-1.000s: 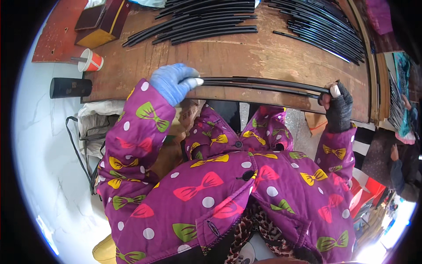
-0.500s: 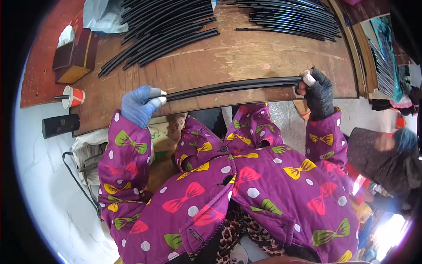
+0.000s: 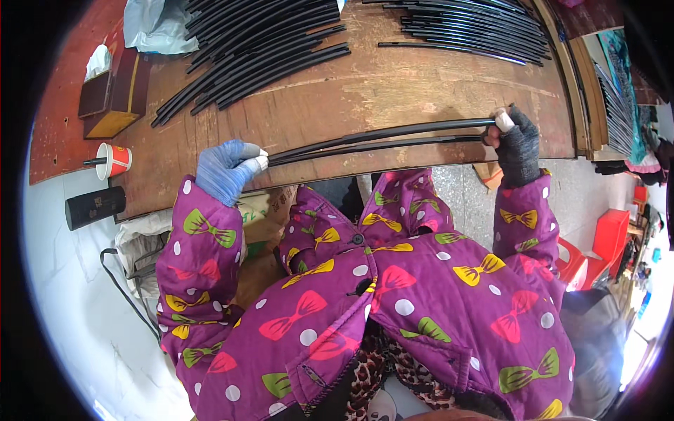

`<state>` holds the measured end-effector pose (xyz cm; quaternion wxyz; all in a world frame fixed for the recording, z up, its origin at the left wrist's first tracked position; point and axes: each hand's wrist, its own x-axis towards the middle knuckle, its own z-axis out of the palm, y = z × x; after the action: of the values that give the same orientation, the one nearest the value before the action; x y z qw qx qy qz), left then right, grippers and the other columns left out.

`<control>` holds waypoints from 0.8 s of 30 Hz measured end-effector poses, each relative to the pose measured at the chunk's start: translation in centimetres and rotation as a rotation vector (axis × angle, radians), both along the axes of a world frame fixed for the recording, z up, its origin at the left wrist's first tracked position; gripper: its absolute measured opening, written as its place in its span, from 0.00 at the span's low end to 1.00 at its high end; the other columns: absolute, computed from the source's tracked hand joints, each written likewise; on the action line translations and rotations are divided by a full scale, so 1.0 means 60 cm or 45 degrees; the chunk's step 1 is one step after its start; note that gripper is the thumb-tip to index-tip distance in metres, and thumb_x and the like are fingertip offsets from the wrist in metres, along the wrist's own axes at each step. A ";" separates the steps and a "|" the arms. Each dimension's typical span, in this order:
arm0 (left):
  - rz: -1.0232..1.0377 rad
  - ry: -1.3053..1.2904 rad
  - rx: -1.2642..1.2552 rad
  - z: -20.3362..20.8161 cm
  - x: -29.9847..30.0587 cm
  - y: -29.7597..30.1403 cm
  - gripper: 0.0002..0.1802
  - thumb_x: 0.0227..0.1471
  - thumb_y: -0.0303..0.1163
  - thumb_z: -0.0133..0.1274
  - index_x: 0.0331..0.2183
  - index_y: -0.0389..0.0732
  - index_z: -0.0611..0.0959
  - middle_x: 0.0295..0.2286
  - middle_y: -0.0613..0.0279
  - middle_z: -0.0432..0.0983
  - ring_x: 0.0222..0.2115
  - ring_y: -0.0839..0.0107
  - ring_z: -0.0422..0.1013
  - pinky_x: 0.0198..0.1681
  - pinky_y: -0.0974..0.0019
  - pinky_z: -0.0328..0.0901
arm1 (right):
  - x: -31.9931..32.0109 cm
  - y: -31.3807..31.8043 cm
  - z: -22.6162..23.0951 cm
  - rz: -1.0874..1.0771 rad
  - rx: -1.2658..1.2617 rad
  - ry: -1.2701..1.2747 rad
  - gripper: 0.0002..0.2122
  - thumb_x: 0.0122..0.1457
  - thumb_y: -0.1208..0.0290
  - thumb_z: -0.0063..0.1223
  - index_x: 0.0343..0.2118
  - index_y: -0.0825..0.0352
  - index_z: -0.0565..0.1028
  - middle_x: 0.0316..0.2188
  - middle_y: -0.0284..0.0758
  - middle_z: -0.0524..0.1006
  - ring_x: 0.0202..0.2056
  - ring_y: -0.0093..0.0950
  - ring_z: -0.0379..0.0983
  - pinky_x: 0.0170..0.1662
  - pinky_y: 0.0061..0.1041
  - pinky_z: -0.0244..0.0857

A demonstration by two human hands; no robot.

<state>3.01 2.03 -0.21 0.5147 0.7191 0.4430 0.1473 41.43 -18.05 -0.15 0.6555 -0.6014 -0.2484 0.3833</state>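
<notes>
Two long, thin black rods (image 3: 379, 131) stretch between my hands above the near edge of the wooden table. My left hand (image 3: 228, 168), in a blue glove with pale fingertip coverings, pinches their left ends together. At the other end, my right hand (image 3: 514, 144), in a dark fingerless glove with a white wrap on a fingertip, grips the rods' right ends. There the rods stand apart, one above the other. Beyond them lie a large pile of similar black rods (image 3: 263, 59) at the left and a second pile (image 3: 470, 28) at the right.
On the table's left side are a tissue box (image 3: 112, 95) and a plastic bag (image 3: 165, 28). A paper cup (image 3: 112, 161) and a black cylinder (image 3: 96, 206) stand by the left edge. A wooden strip (image 3: 562, 84) borders the right. Red plastic chairs (image 3: 607, 242) stand behind at right.
The two rods, close together before, have spread apart toward my right hand. A dark-clothed person at the right has moved lower, uncovering the red chairs.
</notes>
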 end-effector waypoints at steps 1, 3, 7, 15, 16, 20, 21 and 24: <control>0.000 0.001 -0.002 0.002 -0.002 0.003 0.06 0.38 0.21 0.55 0.26 0.35 0.79 0.20 0.68 0.72 0.21 0.81 0.66 0.25 0.78 0.60 | 0.013 -0.006 -0.002 -0.050 0.031 0.010 0.06 0.50 0.73 0.48 0.29 0.71 0.68 0.16 0.32 0.66 0.16 0.21 0.60 0.20 0.19 0.56; 0.047 0.036 -0.013 0.003 -0.010 0.010 0.06 0.37 0.21 0.55 0.26 0.35 0.79 0.20 0.66 0.73 0.22 0.80 0.67 0.27 0.77 0.61 | 0.058 -0.026 -0.005 -0.055 0.082 0.004 0.05 0.51 0.74 0.45 0.28 0.70 0.67 0.15 0.31 0.64 0.16 0.20 0.59 0.20 0.20 0.56; 0.167 0.096 -0.085 0.018 -0.066 0.020 0.07 0.37 0.22 0.56 0.26 0.33 0.79 0.23 0.62 0.75 0.25 0.77 0.69 0.29 0.75 0.63 | 0.166 -0.085 0.014 -0.210 0.079 0.003 0.06 0.52 0.72 0.44 0.29 0.69 0.67 0.15 0.29 0.62 0.15 0.19 0.55 0.19 0.19 0.52; 0.109 0.192 0.020 -0.013 -0.052 0.014 0.07 0.35 0.21 0.58 0.24 0.34 0.79 0.23 0.64 0.72 0.25 0.77 0.68 0.28 0.76 0.62 | 0.211 -0.101 -0.002 -0.031 -0.829 -1.019 0.05 0.51 0.73 0.44 0.26 0.68 0.71 0.15 0.33 0.68 0.18 0.26 0.65 0.24 0.26 0.58; 0.069 0.231 0.045 -0.010 -0.053 0.012 0.06 0.36 0.22 0.57 0.24 0.35 0.80 0.24 0.63 0.72 0.25 0.75 0.69 0.29 0.75 0.62 | 0.196 -0.080 0.002 0.055 -0.924 -1.507 0.06 0.51 0.73 0.44 0.25 0.69 0.71 0.15 0.35 0.70 0.20 0.29 0.68 0.26 0.28 0.61; -0.146 0.393 0.498 0.012 -0.015 0.047 0.05 0.40 0.29 0.54 0.24 0.41 0.80 0.27 0.60 0.72 0.25 0.65 0.70 0.30 0.69 0.64 | 0.119 0.045 0.059 0.100 -0.849 -1.924 0.10 0.46 0.72 0.48 0.33 0.66 0.70 0.28 0.41 0.73 0.32 0.41 0.69 0.35 0.32 0.63; -0.208 0.377 0.688 0.016 0.009 0.058 0.07 0.41 0.30 0.54 0.27 0.40 0.80 0.30 0.59 0.72 0.27 0.65 0.70 0.32 0.69 0.64 | 0.114 0.070 0.051 0.131 -0.719 -1.972 0.11 0.46 0.72 0.49 0.35 0.65 0.69 0.31 0.41 0.72 0.35 0.41 0.68 0.37 0.32 0.63; -0.178 0.558 1.141 0.014 0.078 0.087 0.15 0.42 0.36 0.53 0.35 0.43 0.77 0.37 0.59 0.69 0.35 0.60 0.68 0.39 0.65 0.63 | 0.094 0.145 0.051 0.274 -0.746 -2.353 0.16 0.44 0.72 0.50 0.40 0.63 0.68 0.39 0.39 0.69 0.41 0.38 0.65 0.42 0.32 0.61</control>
<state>7.67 7.25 0.62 0.0587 0.9115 0.3846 0.1336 47.05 -9.34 2.91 -0.0116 -0.7783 -0.6131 -0.1351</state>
